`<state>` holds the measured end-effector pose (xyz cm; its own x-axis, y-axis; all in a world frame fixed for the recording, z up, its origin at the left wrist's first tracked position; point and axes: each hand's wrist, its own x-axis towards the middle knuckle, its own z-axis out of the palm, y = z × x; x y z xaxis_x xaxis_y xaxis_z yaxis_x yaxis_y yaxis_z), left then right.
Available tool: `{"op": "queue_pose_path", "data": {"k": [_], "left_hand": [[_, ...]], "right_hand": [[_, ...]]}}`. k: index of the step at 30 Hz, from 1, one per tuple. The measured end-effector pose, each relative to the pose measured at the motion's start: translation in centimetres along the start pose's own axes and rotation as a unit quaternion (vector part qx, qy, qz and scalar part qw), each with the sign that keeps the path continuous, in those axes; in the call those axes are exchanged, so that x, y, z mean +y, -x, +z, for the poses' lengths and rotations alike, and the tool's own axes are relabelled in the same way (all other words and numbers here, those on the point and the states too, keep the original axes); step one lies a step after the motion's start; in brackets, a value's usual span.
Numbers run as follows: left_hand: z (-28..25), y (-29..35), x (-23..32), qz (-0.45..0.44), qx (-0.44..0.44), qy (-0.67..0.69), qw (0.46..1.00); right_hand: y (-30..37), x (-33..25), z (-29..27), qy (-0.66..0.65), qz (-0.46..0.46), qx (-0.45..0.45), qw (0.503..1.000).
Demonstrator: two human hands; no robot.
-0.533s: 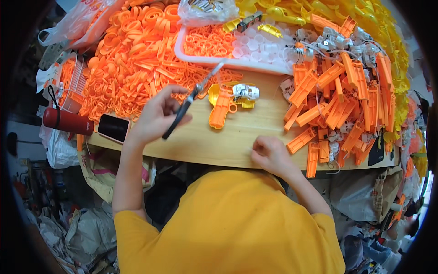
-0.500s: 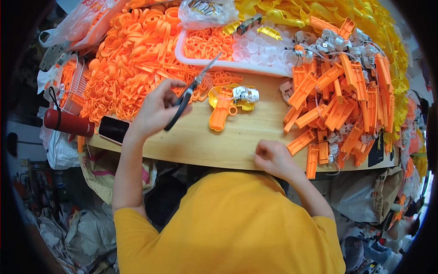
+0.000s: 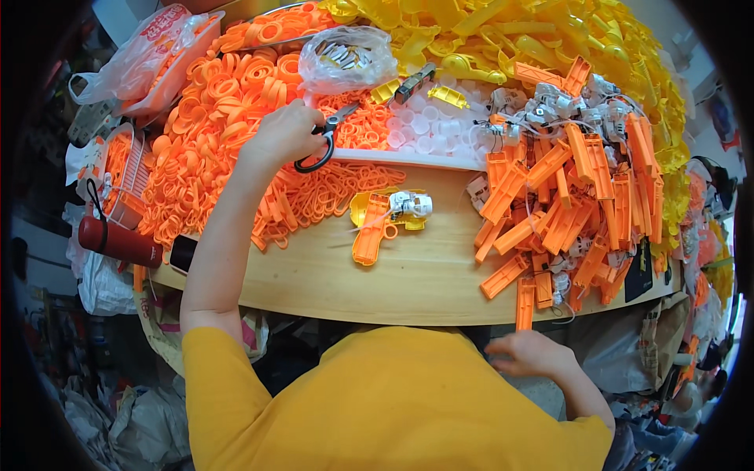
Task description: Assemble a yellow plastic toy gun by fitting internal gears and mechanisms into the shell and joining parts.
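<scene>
My left hand (image 3: 289,133) is closed around a handle of the dark-handled scissors (image 3: 330,140). It holds them over the front wall of the white tray (image 3: 424,158), with the blades pointing toward small orange rings inside it. On the bare middle of the table lies a part-assembled toy gun (image 3: 375,228), with an orange grip, a yellow shell and a white wired unit. My right hand (image 3: 534,353) hovers at the table's front edge, fingers loosely bent and apart, holding nothing. Closest to it is an orange grip piece (image 3: 525,304) that juts over the edge.
To the right is a heap of orange grips (image 3: 565,196) with white wired units. Orange parts (image 3: 212,141) pile up at left, yellow shells (image 3: 503,39) at the back. A clear bag (image 3: 348,59) rests behind the tray. A red bottle (image 3: 119,241) and a dark phone (image 3: 183,253) lie at left.
My left hand has carried the scissors forward, from above the table to the tray. My right hand has drawn back and to the right, off the tabletop. The whole view has shifted slightly.
</scene>
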<state>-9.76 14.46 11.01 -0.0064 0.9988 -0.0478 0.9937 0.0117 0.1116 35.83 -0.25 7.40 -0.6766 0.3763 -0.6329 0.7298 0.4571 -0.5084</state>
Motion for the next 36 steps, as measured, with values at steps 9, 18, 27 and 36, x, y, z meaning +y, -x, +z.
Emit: {"op": "queue_pose_path", "data": {"k": [9,18,27,36], "left_hand": [[3.1,-9.1,5.0,0.111,0.194,0.096,0.97],[5.5,-12.3,4.9,0.079,0.172,0.123,0.974],[3.0,-12.3,3.5,0.023,0.156,0.282,0.946],[1.2,-11.3,8.5,0.08,0.092,0.56,0.819]], "right_hand": [[-16.2,-4.3,-15.6,-0.013,-0.264,0.58,0.77],[-26.5,1.0,-23.0,0.193,0.002,0.645,0.74],[-25.9,3.7,-24.9,-0.049,-0.025,0.721,0.69],[-22.6,0.0,-25.1,-0.546,-0.153,0.452,0.689]]}}
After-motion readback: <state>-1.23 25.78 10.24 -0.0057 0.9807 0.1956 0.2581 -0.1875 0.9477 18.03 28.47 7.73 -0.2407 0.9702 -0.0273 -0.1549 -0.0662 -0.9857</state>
